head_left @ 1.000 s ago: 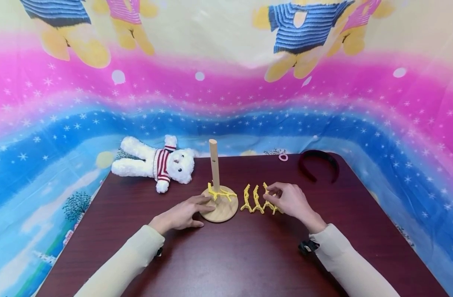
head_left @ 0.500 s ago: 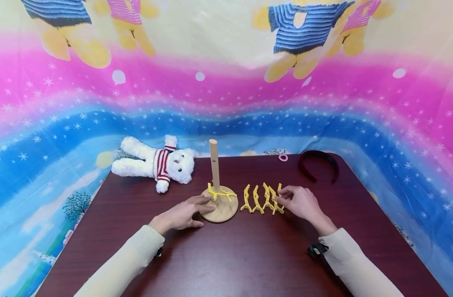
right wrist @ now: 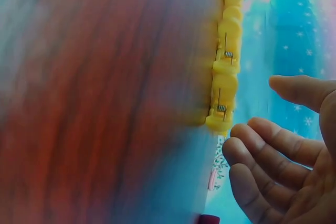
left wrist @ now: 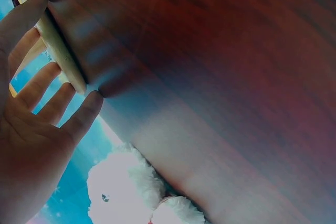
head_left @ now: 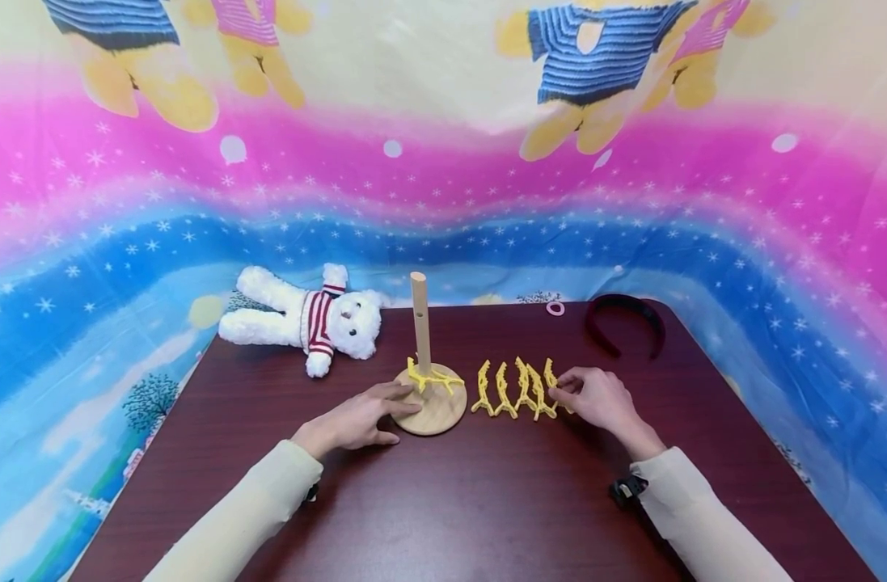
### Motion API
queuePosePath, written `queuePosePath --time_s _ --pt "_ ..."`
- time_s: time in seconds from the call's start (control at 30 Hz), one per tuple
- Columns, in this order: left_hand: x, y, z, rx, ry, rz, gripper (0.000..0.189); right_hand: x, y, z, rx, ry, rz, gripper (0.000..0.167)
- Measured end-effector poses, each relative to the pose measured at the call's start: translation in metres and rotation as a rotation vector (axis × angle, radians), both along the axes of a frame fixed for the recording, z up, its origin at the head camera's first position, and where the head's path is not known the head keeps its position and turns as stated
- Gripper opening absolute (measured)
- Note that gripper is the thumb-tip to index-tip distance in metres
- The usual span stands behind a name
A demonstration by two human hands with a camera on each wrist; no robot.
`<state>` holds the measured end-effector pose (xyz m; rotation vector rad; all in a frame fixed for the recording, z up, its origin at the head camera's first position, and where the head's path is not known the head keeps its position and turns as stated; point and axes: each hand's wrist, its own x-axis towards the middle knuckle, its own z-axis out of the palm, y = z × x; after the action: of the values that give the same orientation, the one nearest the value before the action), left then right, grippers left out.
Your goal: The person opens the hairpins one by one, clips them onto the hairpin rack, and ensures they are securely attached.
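Observation:
A wooden stand has a round base [head_left: 432, 416] and an upright post [head_left: 420, 323]. Around the foot of the post lies a yellow branched piece [head_left: 439, 380]. My left hand [head_left: 356, 416] rests on the base's left edge with extended fingers; the left wrist view shows the same hand [left wrist: 42, 119] spread along the rim. Right of the stand, several yellow Y-shaped pieces [head_left: 503, 392] form a row; up close these yellow pieces [right wrist: 226, 93] show small metal springs. My right hand [head_left: 599, 408] is at the row's right end, partly hiding the last piece. Its thumb and fingers are apart, holding nothing.
A white teddy bear [head_left: 319, 319] in a striped top lies at the back left of the dark wooden table [head_left: 458, 517]. A pink ring [head_left: 555, 309] and a dark red headband [head_left: 625, 323] lie at the back right. Printed cloth hangs behind.
My right hand has moved rightward along the row, uncovering yellow pieces it hid before. The left hand, stand and bear have stayed put.

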<state>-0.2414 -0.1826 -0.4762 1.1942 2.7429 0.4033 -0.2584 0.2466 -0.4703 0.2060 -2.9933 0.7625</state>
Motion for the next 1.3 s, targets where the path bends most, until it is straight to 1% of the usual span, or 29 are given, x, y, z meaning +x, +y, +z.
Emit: queuePosePath --time_s 0.13,0.23,0.3,0.47,0.6,0.77,1.3 --pt "0.0 0.0003 0.0014 0.003 -0.001 0.001 0.058 -0.0016 0.0019 0.0014 0.054 -0.039 -0.032 0.027" --pt "0.0 0.0003 0.0017 0.002 -0.003 0.001 0.058 -0.0026 0.0024 0.0019 0.097 -0.075 -0.04 0.028" --pt "-0.0001 0.0004 0.0019 0.002 -0.004 0.002 0.058 -0.0034 0.0023 0.0013 0.119 -0.098 -0.03 0.029" --pt "0.0 0.0006 0.0027 0.007 -0.003 0.002 0.058 -0.004 -0.0005 0.0013 0.165 -0.123 -0.009 0.032" --pt "0.0003 0.001 0.0032 0.0 -0.005 -0.002 0.058 -0.0053 -0.0014 0.0021 0.197 -0.139 -0.004 0.03" --pt "0.001 0.0014 0.0037 -0.004 -0.014 0.001 0.058 -0.007 0.0014 0.0039 0.214 -0.137 -0.005 0.027" --pt "0.0011 0.0008 0.0022 -0.003 -0.017 0.004 0.058 -0.0043 0.0021 0.006 0.24 -0.183 -0.009 0.037"
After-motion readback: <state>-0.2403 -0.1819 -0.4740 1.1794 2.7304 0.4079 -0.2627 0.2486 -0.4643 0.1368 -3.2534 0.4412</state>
